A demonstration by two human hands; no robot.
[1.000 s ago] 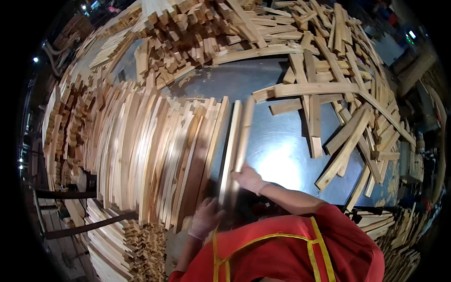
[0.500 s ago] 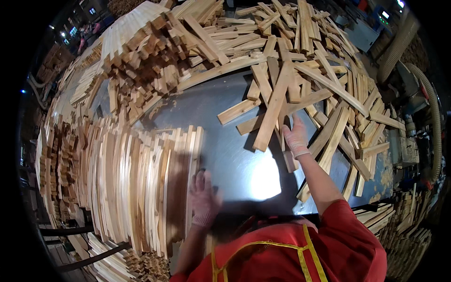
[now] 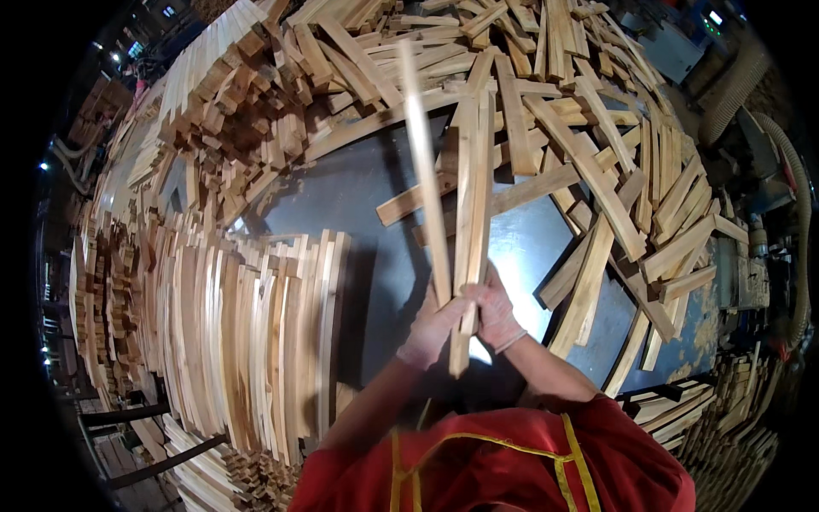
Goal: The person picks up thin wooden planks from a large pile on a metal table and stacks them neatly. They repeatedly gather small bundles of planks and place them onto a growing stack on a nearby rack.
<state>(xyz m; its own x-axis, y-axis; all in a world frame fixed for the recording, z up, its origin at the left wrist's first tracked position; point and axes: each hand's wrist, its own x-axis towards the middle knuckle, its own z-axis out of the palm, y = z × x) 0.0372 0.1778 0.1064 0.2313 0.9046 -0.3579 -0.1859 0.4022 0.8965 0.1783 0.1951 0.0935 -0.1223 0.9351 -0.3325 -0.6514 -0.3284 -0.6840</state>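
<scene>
Brightly lit at centre, bending and darkening to black toward rim. Glaring white on metal tabletop (image 3: pixel 531 249). Shadowed just right of strip row (image 3: pixel 243 333). Blurred along raised strip (image 3: pixel 422 158).

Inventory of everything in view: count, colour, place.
held sticks: about three, light wood, upright in picture centre, in both hands
row of sticks: many, light wood, left
stack of sticks: many, tan, upper left
loose sticks: many, tan, heaped right
table: one, grey metal, centre
lower sticks: many, brownish, lower right
bars: two visible, dark, lower left
hoses: two visible, beige-grey, far right
background: too dim to count
shirt: one, red, yellow trim, bottom
left hand: one, pale-gloved, centre
right hand: one, pale-gloved, beside it
</scene>
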